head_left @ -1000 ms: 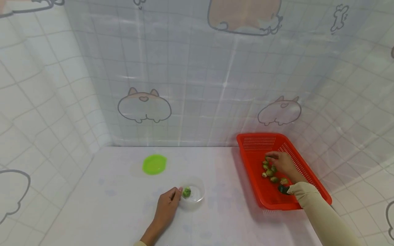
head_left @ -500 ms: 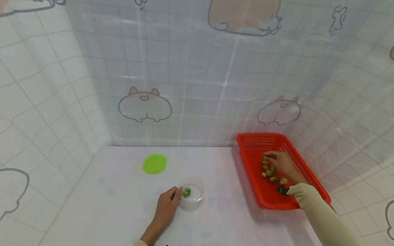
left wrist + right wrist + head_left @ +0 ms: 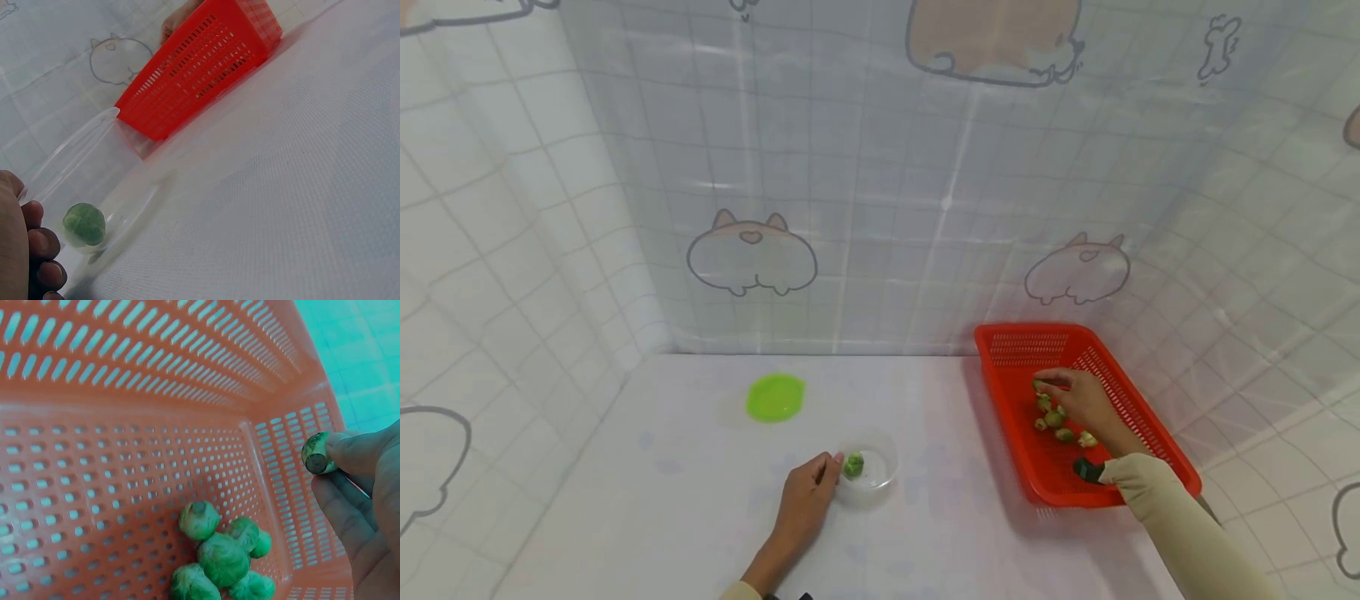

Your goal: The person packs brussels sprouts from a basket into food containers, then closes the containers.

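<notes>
Soft, fairly even light here; pale glare streaks the backdrop (image 3: 887,275) at upper centre, faint shadow falls beside the red basket (image 3: 1071,500) at right. The right wrist view is tinted cyan.

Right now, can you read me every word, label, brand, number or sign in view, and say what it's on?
There are none I can read.
Red basket, clear bowl and flat green piece: no lettering visible.
Patterned sheet: line drawings only; the tiny strokes beside the bone drawing are too small to make out.
Dark thing by the right sleeve: too small to tell.
</notes>
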The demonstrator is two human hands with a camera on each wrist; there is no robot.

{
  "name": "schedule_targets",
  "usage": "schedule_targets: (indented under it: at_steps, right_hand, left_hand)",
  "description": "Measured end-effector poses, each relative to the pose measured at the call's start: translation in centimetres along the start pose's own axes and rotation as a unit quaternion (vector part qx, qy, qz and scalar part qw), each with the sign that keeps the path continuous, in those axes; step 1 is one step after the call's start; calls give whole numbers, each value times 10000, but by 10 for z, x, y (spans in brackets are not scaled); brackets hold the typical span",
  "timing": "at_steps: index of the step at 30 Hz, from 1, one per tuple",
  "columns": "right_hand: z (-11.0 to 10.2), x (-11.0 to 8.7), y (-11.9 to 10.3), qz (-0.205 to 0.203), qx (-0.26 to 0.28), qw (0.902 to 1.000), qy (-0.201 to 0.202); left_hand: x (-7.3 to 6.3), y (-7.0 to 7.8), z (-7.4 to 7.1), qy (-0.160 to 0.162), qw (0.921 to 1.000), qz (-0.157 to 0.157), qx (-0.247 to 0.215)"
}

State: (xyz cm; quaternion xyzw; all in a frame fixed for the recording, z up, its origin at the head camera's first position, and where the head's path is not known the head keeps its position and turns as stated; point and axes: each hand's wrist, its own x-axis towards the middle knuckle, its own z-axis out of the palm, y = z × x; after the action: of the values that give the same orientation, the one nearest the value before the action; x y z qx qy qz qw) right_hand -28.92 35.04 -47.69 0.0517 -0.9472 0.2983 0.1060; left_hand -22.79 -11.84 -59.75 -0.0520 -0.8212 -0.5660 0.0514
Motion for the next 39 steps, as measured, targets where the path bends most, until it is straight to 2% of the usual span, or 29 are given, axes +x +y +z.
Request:
schedule_targets:
  at_steps: [4,14,24,34,36,39]
  right_hand:
    - [-1,-2,-5,90,156,9998,-49]
    - [-1,-7,-25,-9,615,9981,-44]
    - [3,-10,-65,-129,1176,9929,-152]
    - [22,-8,-101,-337,1676,9843,-444]
    - [27,-7,-107,-452,1878,9797,-544]
    - [35,-8,-115,-420,2119,9738,-716]
  left_hand:
    - [1,1,0,-28,10000,-40,-17]
    - [3,2,-2,-95,9999,-60,-3]
    - [3,4,-4,-48,10000,-39,19]
    - [3,3,-5,-153,9997,-168,12]
    - [2,2,-5,-168,9997,-190,-1]
    - [2,1,-4,-180,9996,-195,-6]
